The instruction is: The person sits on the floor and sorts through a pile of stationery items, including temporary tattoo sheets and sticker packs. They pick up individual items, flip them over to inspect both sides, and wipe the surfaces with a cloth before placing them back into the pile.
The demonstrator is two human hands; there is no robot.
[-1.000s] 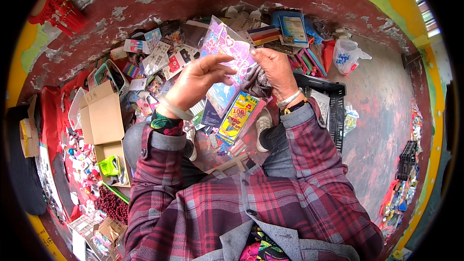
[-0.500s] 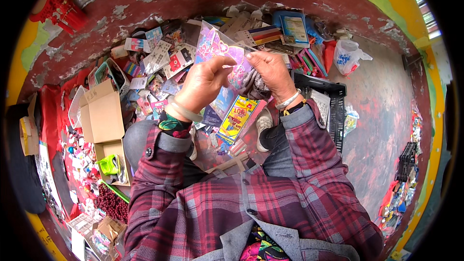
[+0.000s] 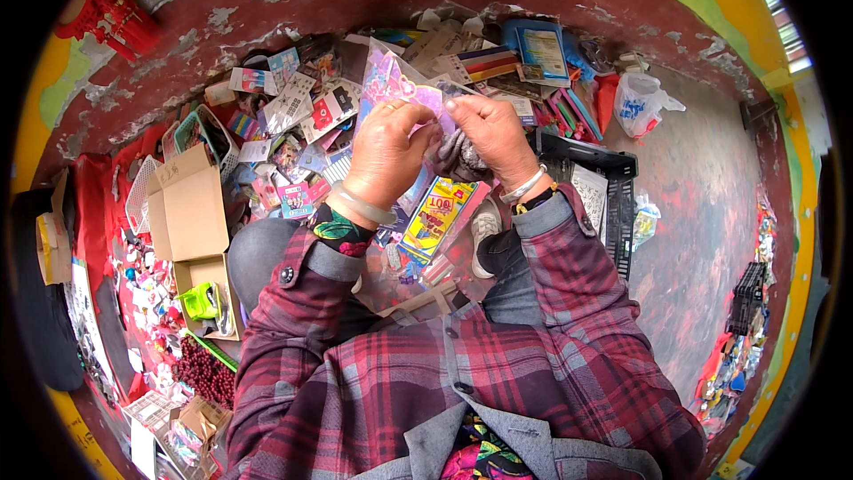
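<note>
A clear plastic packet (image 3: 387, 76) with a pink and purple print is held up in front of me, its pointed corner upward. My right hand (image 3: 494, 140) pinches its right edge between thumb and fingers. Below those fingers hangs a bunched dark grey cloth (image 3: 457, 156), seemingly held in the same hand. My left hand (image 3: 389, 149) is closed against the packet's lower front, thumb and forefinger together, close to the right hand. The left fingertips' exact grip is partly hidden. Beneath both hands a yellow printed packet (image 3: 437, 216) lies between my shoes.
Stationery and packets are piled along the wall ahead. An open cardboard box (image 3: 189, 204) stands left, near a white basket (image 3: 216, 138). A black plastic crate (image 3: 625, 180) and a white plastic bag (image 3: 641, 105) are right. Small goods cover the floor at far left and far right.
My left hand has shifted right and turned, coming nearer my right hand and covering more of the packet. The right hand has barely moved.
</note>
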